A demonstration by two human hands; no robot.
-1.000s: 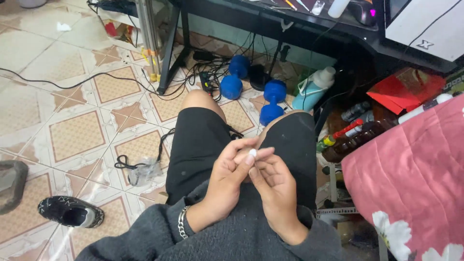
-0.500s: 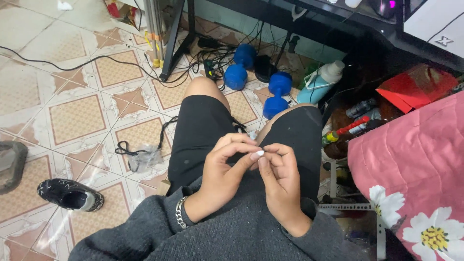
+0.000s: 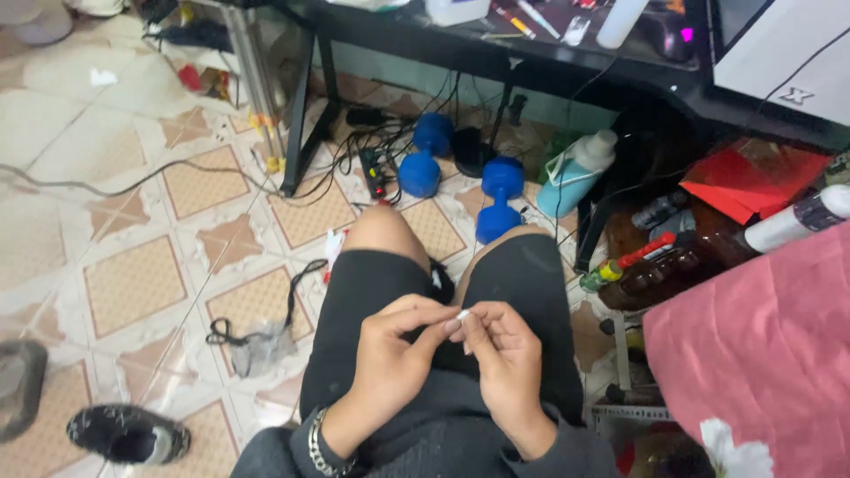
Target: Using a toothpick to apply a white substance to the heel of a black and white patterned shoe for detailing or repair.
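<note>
Head view, looking down at a seated person's lap.

Left hand [image 3: 394, 354]: raised over the lap, fingers curled inward, thumb and forefinger pinched on a small white object [image 3: 462, 314]; a metal chain bracelet [image 3: 320, 443] sits on the wrist.

Right hand [image 3: 505, 354]: just beside the left, touching it at the fingertips, also pinching the same small white object from the other side. The object is too small to identify further; it sits between the two hands' fingertips, above the black shorts [image 3: 522, 292].

Ahead of the hands, on the tiled floor [image 3: 133, 283]: two blue dumbbells [image 3: 496, 199], one nearer the right knee, the other further off beside a black power strip [image 3: 374, 173] with tangled cables.

Ahead and to the right of the hands: a light blue water bottle [image 3: 571, 173] with a white cap, leaning under the black counter [image 3: 496, 53].

Right of the hands: a pink floral bedcover [image 3: 761, 354], close by; beyond it, a brown bottle [image 3: 664, 270] lying down and a red folder [image 3: 753, 177].

Left of the hands: a clear plastic bag with a black cord [image 3: 252, 341] on the floor, near the left thigh; further left and nearer the person, a black shoe [image 3: 128, 434].
</note>
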